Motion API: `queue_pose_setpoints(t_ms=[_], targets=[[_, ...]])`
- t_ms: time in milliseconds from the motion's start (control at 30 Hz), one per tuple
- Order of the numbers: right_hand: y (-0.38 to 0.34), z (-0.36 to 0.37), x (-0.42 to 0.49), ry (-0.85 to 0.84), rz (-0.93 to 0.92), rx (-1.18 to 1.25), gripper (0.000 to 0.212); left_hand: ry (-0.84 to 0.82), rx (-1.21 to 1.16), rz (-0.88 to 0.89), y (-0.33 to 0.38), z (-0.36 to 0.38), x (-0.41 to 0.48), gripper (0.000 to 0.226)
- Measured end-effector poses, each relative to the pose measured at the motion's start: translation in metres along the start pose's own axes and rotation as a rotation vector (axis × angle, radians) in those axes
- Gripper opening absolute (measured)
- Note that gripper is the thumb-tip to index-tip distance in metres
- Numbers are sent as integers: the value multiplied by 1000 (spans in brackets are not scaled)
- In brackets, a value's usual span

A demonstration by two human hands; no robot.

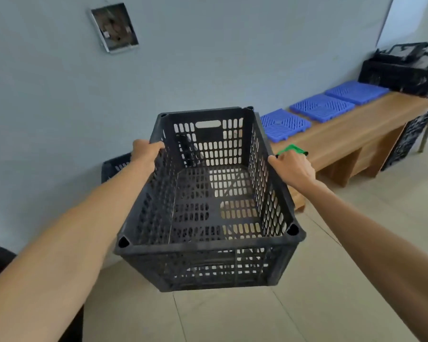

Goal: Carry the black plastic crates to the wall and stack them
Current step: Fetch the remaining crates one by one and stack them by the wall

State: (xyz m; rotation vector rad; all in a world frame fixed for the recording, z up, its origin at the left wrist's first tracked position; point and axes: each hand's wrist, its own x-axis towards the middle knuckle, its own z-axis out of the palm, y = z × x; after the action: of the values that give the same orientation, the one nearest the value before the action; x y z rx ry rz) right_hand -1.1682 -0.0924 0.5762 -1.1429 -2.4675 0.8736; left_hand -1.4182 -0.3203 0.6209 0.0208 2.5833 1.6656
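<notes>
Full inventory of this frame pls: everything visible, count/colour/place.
held crate: 1, black, mid-air at centre, empty
second crate: 1, black, by the wall behind the left forearm, mostly hidden
far crates: black, far right at the desk's end, count unclear
grid tiles: 3, blue, in a row on the desk
desk: 1, brown wood, along the wall
green item: 1, green, behind the right hand, kind unclear
wall box: 1, grey, upper-left wall
left hand: grips held crate's left rim
right hand: grips its right rim

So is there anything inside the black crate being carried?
It looks empty: the black crate shows pale floor through its slotted bottom. The left hand and right hand grip its rims. A second crate sits mostly hidden behind it.
</notes>
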Motion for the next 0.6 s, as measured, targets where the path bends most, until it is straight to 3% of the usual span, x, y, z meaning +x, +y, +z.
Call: queue_pose_setpoints(t_ms=[333,467,600], targets=[[-144,88,71,81,8,27,44,-86,90,216,42,-31,206,13],[-179,123,94,42,10,91,42,-123,159,267,65,-32,278,30],[-211,153,106,8,-20,105,46,-152,194,340,71,-35,340,10]])
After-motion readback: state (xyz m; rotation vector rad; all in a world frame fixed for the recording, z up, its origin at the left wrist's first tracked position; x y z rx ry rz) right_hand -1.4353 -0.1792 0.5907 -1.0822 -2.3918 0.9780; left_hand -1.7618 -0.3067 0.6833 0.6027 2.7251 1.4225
